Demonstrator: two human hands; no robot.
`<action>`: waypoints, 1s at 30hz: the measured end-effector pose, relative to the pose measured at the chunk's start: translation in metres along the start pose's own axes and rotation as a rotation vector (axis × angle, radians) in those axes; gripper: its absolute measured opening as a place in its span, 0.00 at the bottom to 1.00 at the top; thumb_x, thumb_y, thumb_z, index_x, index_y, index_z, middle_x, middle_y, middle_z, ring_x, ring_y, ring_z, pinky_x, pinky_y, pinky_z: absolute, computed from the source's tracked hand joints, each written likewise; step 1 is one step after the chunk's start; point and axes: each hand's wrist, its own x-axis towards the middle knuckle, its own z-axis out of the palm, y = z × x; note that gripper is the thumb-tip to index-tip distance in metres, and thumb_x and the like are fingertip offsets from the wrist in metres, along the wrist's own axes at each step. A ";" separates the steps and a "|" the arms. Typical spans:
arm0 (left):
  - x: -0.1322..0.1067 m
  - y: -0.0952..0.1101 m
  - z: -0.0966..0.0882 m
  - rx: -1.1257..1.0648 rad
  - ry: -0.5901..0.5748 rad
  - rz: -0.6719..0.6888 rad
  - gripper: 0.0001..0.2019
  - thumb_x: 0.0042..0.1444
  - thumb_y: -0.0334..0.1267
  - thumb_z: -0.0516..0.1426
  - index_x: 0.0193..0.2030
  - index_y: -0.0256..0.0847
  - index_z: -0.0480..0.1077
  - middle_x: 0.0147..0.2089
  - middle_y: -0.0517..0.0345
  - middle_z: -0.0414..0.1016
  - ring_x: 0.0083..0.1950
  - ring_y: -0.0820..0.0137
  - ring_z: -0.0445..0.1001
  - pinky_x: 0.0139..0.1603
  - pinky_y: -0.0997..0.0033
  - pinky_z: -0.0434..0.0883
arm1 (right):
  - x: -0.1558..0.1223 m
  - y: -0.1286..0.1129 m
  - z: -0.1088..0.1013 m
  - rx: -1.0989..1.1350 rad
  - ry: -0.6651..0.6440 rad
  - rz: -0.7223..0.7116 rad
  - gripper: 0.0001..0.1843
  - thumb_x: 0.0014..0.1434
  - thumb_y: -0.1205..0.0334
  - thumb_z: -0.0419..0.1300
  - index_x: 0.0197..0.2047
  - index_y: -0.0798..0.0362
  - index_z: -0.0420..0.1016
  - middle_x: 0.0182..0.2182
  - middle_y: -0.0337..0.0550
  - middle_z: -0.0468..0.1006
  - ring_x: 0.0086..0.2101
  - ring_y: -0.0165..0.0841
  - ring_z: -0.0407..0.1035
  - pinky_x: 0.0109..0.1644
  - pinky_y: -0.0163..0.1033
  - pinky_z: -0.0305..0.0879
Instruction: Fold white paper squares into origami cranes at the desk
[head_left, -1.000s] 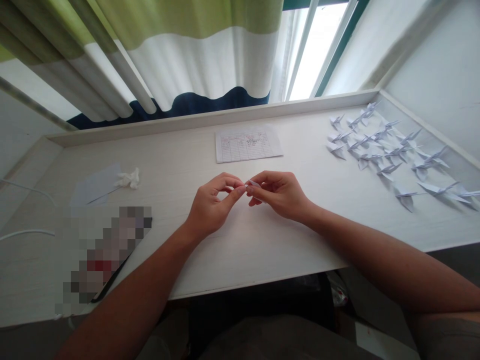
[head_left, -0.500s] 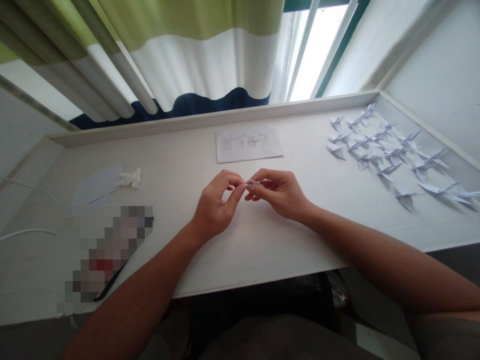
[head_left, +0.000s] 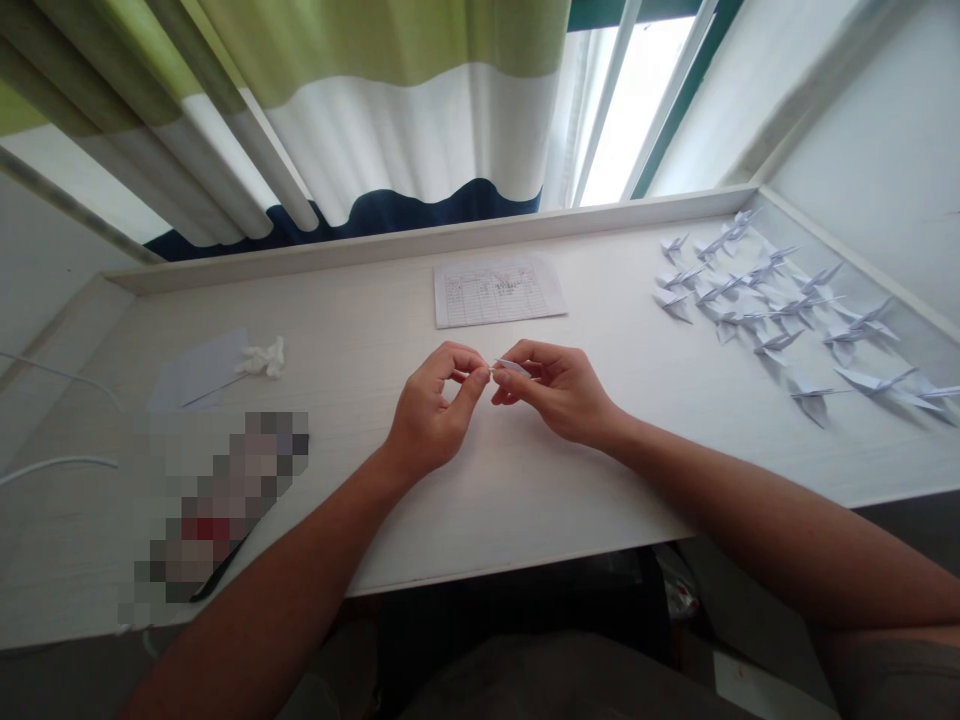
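Above the middle of the desk, my left hand (head_left: 439, 405) and my right hand (head_left: 559, 390) meet at the fingertips. Between them is a small folded white paper (head_left: 514, 368). My right thumb and fingers hold its body, and a flat pointed flap shows over the thumb. My left thumb and index finger pinch its left tip. Most of the folded paper is hidden by my fingers. Several white origami cranes (head_left: 780, 340) stand on the desk's right side.
A printed form sheet (head_left: 499, 295) lies beyond my hands. To the left are blank paper (head_left: 199, 365), a crumpled tissue (head_left: 264, 357), a blurred-out object (head_left: 225, 510) and a white cable (head_left: 60, 463). A raised ledge (head_left: 450, 240) edges the desk's back, below the curtain (head_left: 405, 130).
A flap of the folded paper now shows more clearly above my right thumb. My fingertips have shifted slightly, and both hands keep their pinch.
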 end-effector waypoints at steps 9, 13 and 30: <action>0.001 -0.002 -0.004 -0.143 0.019 -0.152 0.12 0.72 0.41 0.55 0.41 0.41 0.78 0.39 0.56 0.81 0.44 0.66 0.80 0.50 0.63 0.75 | 0.000 0.000 -0.002 -0.032 -0.015 0.023 0.21 0.58 0.43 0.74 0.37 0.54 0.83 0.33 0.42 0.83 0.31 0.32 0.80 0.36 0.38 0.80; 0.002 -0.001 -0.004 -0.046 0.038 -0.080 0.07 0.67 0.40 0.62 0.39 0.42 0.78 0.39 0.58 0.82 0.42 0.67 0.80 0.48 0.65 0.77 | 0.000 0.001 -0.002 -0.026 -0.013 0.038 0.21 0.57 0.44 0.75 0.37 0.54 0.82 0.32 0.41 0.83 0.31 0.32 0.80 0.35 0.38 0.80; 0.001 -0.003 0.001 -0.104 0.065 -0.075 0.04 0.64 0.37 0.65 0.37 0.44 0.81 0.39 0.58 0.83 0.42 0.67 0.80 0.46 0.66 0.77 | -0.004 0.000 0.000 -0.182 0.007 -0.034 0.20 0.63 0.43 0.70 0.38 0.52 0.81 0.31 0.42 0.83 0.33 0.35 0.81 0.35 0.40 0.77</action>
